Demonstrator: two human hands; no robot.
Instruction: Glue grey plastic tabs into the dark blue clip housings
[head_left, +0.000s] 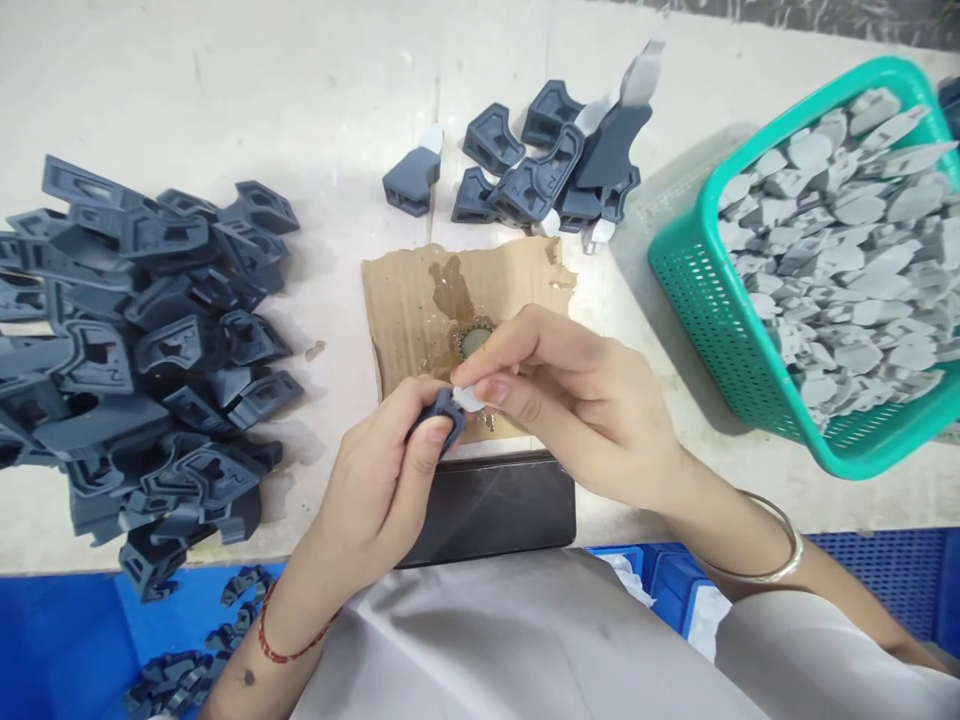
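Note:
A dark blue-grey plastic part (444,418) is held in my left hand (386,475), between thumb and bent fingers. My right hand (574,405) pinches a small light grey piece (469,398) between thumb and index finger. The grey piece touches the end of the dark part; how deep it sits in it is hidden by my fingers. Both hands are above the near edge of a torn piece of cardboard (397,300), which has wet brown stains and a round grey disc (474,341) on it.
Dark parts (180,345) are heaped on the left, and several (536,185) lie behind the cardboard, some with grey pieces. A green basket (697,300) of grey pieces stands right. A black flat object (495,510) lies near me. Blue crates (67,630) are below the table edge.

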